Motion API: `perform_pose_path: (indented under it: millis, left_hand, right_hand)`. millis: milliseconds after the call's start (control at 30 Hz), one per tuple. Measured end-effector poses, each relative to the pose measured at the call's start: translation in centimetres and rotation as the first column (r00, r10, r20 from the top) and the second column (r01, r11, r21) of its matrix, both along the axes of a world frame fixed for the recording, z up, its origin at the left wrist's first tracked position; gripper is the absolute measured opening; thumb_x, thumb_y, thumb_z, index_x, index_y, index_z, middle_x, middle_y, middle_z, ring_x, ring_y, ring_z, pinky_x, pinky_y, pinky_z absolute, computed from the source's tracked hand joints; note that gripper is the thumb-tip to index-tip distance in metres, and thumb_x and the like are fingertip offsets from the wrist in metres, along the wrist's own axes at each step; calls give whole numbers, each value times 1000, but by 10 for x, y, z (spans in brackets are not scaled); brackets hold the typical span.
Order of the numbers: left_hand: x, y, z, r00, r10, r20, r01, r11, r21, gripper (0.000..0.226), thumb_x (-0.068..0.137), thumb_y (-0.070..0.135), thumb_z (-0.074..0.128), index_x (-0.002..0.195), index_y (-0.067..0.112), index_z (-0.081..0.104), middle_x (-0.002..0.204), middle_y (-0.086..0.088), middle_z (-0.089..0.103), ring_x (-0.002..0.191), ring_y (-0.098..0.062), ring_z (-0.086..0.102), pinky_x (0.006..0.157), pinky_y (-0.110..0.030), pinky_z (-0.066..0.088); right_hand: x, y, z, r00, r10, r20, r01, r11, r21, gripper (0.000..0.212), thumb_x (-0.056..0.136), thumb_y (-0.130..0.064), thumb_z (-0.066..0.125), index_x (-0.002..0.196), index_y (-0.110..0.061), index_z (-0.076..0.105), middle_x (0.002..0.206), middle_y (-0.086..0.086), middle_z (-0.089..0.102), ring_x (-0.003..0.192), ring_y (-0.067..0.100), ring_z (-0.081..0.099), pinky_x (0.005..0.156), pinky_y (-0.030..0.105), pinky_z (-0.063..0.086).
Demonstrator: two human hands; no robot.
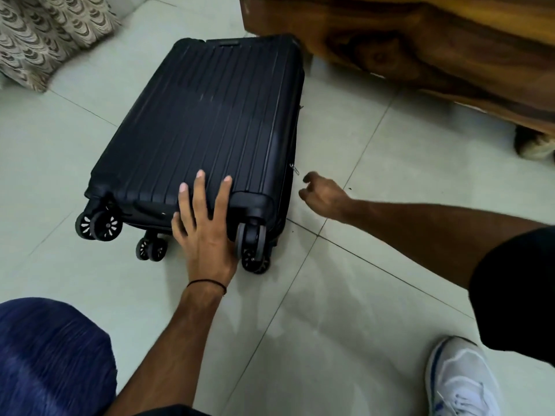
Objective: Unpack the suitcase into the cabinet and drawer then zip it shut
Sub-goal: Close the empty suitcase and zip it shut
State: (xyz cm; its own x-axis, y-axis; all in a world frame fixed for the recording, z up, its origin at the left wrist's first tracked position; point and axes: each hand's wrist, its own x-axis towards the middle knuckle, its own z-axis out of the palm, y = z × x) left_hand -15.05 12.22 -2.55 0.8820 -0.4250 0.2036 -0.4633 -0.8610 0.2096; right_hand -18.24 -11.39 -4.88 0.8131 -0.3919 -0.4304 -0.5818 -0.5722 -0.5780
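A dark navy hard-shell suitcase [204,127] lies flat on the tiled floor with its lid down and its wheels toward me. My left hand [202,223] presses on the lid's near edge with fingers spread and straight. My right hand [321,195] hovers just right of the suitcase's side, fingers loosely curled and holding nothing. A small metal zipper pull [294,169] hangs on that right side, a short gap from my right fingers.
A wooden furniture piece [420,46] with a rounded foot stands at the back right, close to the suitcase's far corner. Patterned fabric [45,34] hangs at the back left. My knee in blue cloth [51,355] and a white shoe [462,382] are near me.
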Motion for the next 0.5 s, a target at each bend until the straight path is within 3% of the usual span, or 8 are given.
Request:
perform_pose_path:
  millis: [67, 133, 267, 367, 500]
  left_hand:
    - [-1, -4, -3, 1000, 8, 3, -8, 1000, -18, 91, 81, 8, 63, 154, 38, 17, 164, -1, 4, 150, -31, 0, 109, -66, 24]
    - [1, -6, -4, 1000, 15, -13, -16, 999, -39, 83, 81, 21, 61, 152, 38, 22, 163, -2, 9, 150, -30, 3, 107, -66, 25]
    - [3, -6, -6, 999, 22, 45, -21, 1000, -22, 93, 74, 33, 79, 150, 40, 26, 161, 0, 16, 148, -28, 10, 103, -64, 28]
    - [5, -7, -6, 995, 28, 99, -25, 999, -27, 90, 76, 39, 77, 150, 41, 27, 160, 3, 19, 148, -25, 13, 102, -61, 29]
    - [6, -11, -5, 989, 32, 144, -23, 998, -63, 85, 78, 43, 76, 149, 40, 30, 159, 5, 23, 147, -23, 16, 101, -60, 28]
  right_hand:
    - [13, -7, -2, 997, 17, 79, -15, 1000, -24, 53, 104, -22, 45, 152, -5, 29, 149, 18, 46, 133, 33, 48, 101, 33, 40]
    - [26, -9, -3, 993, 39, 108, -38, 999, -9, 56, 104, -19, 44, 154, -7, 22, 152, 17, 43, 134, 34, 46, 102, 32, 39]
    - [51, -10, -5, 995, 17, 98, -27, 994, 104, 49, 101, -10, 43, 146, -5, 24, 119, 18, 58, 102, 33, 60, 73, 32, 48]
    - [59, -17, -6, 992, -20, 124, 7, 994, 105, 43, 97, -6, 50, 136, -3, 34, 114, 20, 60, 93, 33, 65, 73, 38, 57]
    - [59, -26, -5, 978, -94, 189, 61, 983, 174, 16, 93, -2, 60, 106, -8, 52, 97, 14, 63, 67, 17, 59, 44, 15, 45]
